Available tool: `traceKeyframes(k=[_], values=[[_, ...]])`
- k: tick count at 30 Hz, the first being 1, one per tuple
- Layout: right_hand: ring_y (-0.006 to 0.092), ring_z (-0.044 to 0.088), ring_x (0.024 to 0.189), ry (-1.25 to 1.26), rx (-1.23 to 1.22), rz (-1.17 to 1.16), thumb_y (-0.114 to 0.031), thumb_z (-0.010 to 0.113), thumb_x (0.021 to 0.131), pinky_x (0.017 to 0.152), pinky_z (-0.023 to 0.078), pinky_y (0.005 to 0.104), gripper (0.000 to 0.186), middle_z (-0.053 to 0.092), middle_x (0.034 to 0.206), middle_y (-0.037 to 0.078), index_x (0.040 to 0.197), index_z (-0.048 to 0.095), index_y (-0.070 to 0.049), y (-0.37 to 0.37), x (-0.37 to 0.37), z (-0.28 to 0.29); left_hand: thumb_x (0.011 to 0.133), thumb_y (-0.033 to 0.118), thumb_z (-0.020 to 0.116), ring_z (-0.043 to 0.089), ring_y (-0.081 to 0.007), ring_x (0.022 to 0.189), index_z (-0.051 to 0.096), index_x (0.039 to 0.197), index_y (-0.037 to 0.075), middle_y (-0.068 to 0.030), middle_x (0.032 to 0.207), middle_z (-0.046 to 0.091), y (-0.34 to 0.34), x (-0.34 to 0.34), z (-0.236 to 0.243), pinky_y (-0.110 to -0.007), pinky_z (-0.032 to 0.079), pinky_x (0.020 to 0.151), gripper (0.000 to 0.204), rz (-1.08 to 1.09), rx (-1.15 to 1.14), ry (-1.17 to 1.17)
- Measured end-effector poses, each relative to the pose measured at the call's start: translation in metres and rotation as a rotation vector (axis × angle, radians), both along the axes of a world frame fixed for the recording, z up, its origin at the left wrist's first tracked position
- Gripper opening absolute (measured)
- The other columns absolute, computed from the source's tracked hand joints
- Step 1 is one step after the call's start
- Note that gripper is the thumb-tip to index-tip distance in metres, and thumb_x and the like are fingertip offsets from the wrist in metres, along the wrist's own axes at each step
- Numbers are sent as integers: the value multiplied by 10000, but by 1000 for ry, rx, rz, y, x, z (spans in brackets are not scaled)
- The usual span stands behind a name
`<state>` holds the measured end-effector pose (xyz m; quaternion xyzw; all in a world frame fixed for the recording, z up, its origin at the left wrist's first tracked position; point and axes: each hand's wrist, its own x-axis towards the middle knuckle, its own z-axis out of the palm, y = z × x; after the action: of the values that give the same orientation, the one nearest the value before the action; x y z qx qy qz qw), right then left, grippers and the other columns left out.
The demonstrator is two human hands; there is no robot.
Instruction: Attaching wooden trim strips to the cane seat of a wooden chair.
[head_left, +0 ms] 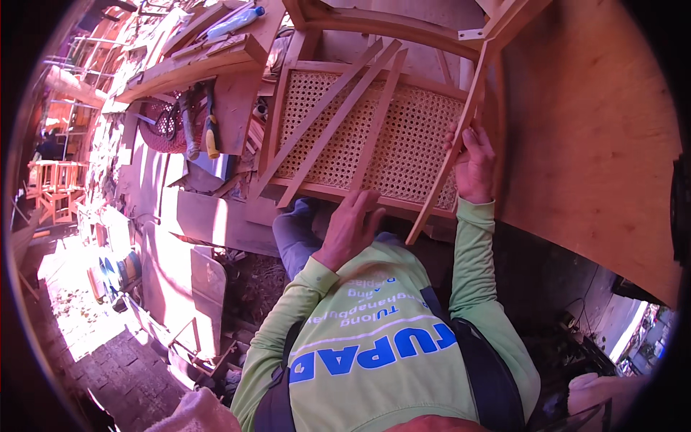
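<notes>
A wooden chair frame with a woven cane seat point(410, 144) lies in front of me. My right hand point(475, 164) is closed around a long thin wooden strip point(434, 194), which slants over the right side of the seat, its near end sticking out past the front rail. My left hand point(350, 229) is by the front rail, its fingers loosely bent and thumb apart, with nothing visible in it. Its fingertips are close to the near end of one strip point(379, 119). Two more strips, a left one point(317, 122) and a middle one point(338, 126), lie slanted across the cane.
To the left, a wooden bench point(237, 93) carries timber pieces and a clear plastic bottle point(236, 20). A yellow-and-black-handled tool point(211, 137) and a hammer-like tool point(189, 129) hang beside a red basket point(158, 129). A large plywood panel point(583, 137) stands on the right.
</notes>
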<state>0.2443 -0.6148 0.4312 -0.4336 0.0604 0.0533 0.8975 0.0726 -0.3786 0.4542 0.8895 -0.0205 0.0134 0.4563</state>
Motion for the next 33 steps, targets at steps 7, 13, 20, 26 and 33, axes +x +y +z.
traceKeyframes(k=[7, 13, 20, 26, 33], values=[[93, 626, 792, -126, -657, -23, -84, 670, 1036, 678, 514, 268, 405, 703, 983, 69, 1431, 610, -16, -21, -17, 16, 923, 72, 717, 590, -425, 1174, 592, 1306, 34, -211, 1245, 602, 48, 44, -17, -506, 509, 977, 404, 269, 385, -262], [159, 644, 871, -274, -982, 8, -74, 716, 999, 818, 540, 304, 327, 693, 1046, 71, 1308, 681, 28, -23, -37, -14, 883, 129, 755, 553, -416, 1201, 601, 1347, 77, -200, 1303, 581, 112, 83, -32, -514, 476, 1011, 491, 404, 672, -323], [153, 625, 942, -425, -1195, -123, -102, 715, 1007, 847, 526, 315, 325, 672, 1093, 58, 1309, 680, 13, -35, -52, -31, 883, 189, 777, 589, -430, 1121, 559, 1344, 39, -220, 1259, 597, 82, 73, -42, -516, 488, 980, 531, 290, 545, -277], [243, 647, 999, -283, -1101, -116, -62, 711, 976, 901, 531, 365, 326, 649, 1080, 113, 1291, 677, 15, -32, -57, -25, 875, 174, 766, 589, -442, 1112, 549, 1321, 3, -242, 1215, 575, 78, 71, -48, -522, 499, 961, 525, 302, 495, -251], [216, 653, 971, -423, -1274, -168, -66, 709, 962, 869, 538, 341, 335, 651, 1068, 97, 1292, 687, -9, -24, -58, -26, 864, 195, 792, 582, -443, 1138, 505, 1365, -5, -246, 1230, 546, 30, 51, -49, -529, 500, 969, 612, 278, 285, -148]])
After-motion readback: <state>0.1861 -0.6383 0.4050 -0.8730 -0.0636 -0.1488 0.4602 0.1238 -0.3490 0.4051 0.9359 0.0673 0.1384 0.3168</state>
